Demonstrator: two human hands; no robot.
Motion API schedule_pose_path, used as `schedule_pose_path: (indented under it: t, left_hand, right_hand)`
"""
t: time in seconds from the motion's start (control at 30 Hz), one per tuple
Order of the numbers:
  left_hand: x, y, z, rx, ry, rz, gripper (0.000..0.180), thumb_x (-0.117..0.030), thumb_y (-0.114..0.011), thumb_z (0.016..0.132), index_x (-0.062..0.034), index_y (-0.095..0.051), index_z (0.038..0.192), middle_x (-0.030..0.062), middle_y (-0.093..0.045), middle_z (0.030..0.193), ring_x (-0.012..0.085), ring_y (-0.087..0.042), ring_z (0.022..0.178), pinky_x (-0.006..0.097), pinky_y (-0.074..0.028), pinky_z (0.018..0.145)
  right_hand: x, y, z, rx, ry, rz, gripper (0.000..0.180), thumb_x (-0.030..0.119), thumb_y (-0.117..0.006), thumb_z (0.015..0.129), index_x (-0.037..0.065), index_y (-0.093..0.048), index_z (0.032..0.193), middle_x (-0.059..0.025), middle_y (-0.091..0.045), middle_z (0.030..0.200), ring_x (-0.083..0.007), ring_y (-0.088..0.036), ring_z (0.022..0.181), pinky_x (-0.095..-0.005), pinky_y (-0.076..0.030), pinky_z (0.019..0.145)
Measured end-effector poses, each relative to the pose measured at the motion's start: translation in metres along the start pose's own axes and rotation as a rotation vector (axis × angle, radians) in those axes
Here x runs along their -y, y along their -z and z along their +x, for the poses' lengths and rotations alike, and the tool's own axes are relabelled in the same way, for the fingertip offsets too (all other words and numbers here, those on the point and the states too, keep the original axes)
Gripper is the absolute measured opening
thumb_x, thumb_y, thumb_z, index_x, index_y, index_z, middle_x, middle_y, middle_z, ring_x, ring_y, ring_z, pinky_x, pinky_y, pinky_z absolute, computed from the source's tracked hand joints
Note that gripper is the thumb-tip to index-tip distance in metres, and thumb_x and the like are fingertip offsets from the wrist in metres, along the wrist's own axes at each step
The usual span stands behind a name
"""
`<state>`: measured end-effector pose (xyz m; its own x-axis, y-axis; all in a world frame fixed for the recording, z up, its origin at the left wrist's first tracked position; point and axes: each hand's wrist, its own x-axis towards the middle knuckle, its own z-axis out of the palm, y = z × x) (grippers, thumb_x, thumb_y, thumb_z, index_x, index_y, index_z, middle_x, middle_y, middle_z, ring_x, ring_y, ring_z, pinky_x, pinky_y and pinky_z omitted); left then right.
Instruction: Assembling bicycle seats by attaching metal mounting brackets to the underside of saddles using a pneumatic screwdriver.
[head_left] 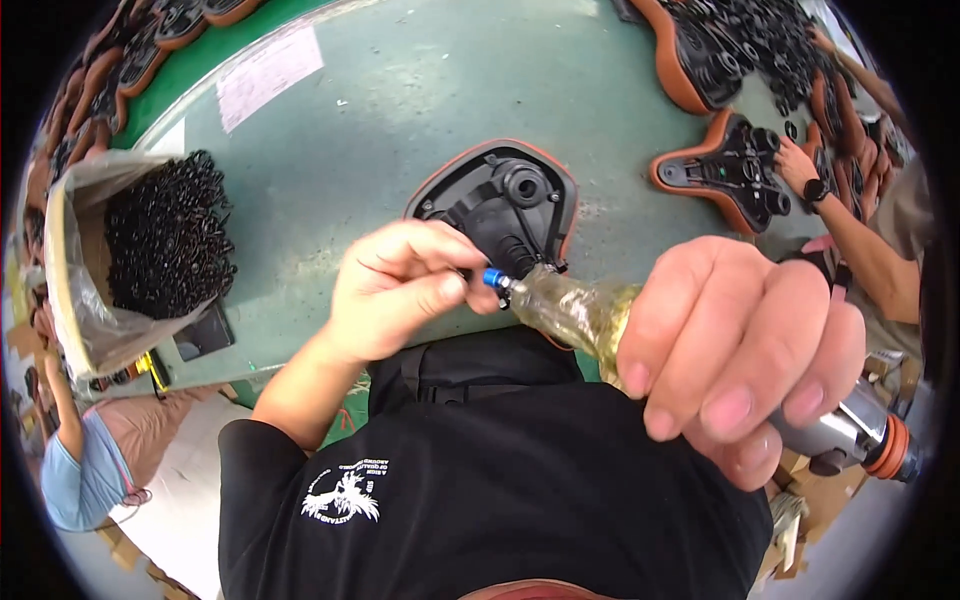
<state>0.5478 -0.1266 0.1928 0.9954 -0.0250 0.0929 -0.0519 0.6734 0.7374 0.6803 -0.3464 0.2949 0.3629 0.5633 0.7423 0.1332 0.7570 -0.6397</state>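
My right hand (740,350) is wrapped round a power screwdriver (575,310), its front part covered in clear, yellowish plastic. The blue bit end (492,278) points left, toward my left hand (405,290). That hand is closed, thumb and fingers pinched just beside the blue end. Something small and dark shows at its fingertips, too hidden to name. Just beyond both hands a bicycle saddle (548,215) lies upside down on the table, its black underside and spring showing inside a brown-orange rim.
On the left stands a plastic-lined box (75,270) of small black parts (170,235). A paper sheet (270,78) lies at the far left of the green table (400,90). At right, a co-worker's hand (797,165) touches another upturned saddle (725,170). More saddles line the far-left edge.
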Motion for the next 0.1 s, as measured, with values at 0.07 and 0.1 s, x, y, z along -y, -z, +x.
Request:
schedule_pose_path:
  t: [0.07,0.1]
  left_hand:
    - [0.018,-0.004,0.008,0.128,-0.035,-0.080,0.026,0.008,-0.069,0.098,0.0049,-0.071,0.124,0.0230,-0.071,0.115,0.0309,-0.076,0.097,0.042,-0.064,0.088]
    - [0.023,-0.005,0.013,0.163,-0.014,-0.072,0.030,0.007,-0.069,0.099,0.0038,-0.070,0.128,0.0226,-0.071,0.116,0.0309,-0.076,0.102,0.042,-0.063,0.092]
  right_hand:
    - [0.010,0.001,-0.007,-0.030,0.005,-0.027,0.037,0.008,-0.074,0.094,0.010,-0.052,0.124,-0.0096,-0.066,0.118,-0.0200,-0.073,0.077,-0.0359,-0.064,0.072]
    - [0.016,0.000,-0.012,-0.044,0.002,-0.043,0.038,0.010,-0.075,0.094,0.010,-0.052,0.125,-0.0093,-0.066,0.118,-0.0201,-0.074,0.079,-0.0367,-0.065,0.074]
